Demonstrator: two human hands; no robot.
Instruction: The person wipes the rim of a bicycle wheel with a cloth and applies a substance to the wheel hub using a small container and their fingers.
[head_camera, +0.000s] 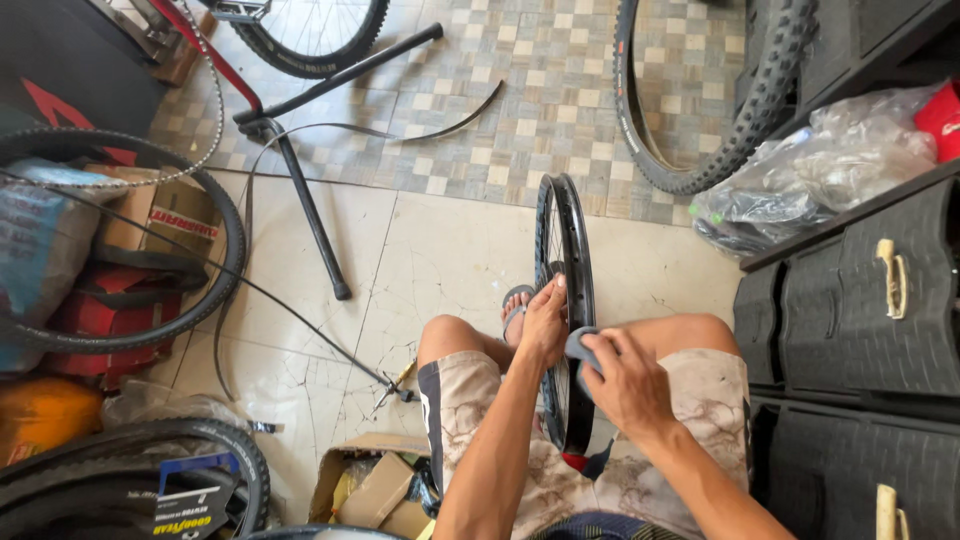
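A bare black bicycle rim (563, 300) stands upright on edge between the person's knees, its lower part resting on the pale tiled floor (440, 250) and its top arc leaning toward the body. The left hand (545, 322) is closed around the rim's upper edge, thumb and fingers pinching it to steady the wheel. The right hand (625, 380) grips a small grey rag or strip (582, 345), pressed against the rim just beside the left hand. To do this pass well, it seems best to keep the left hand's hold firm so the rim does not roll, and to work the grey piece along the channel in short stretches, turning the wheel between them. A sandalled foot (516, 305) sits just behind the rim. Further out, a knobby tyre (700, 150) leans near black drawers (860, 300) on the right, a black repair stand (310, 215) crosses the floor on the left, and a cardboard box (375, 490) lies near the left knee.
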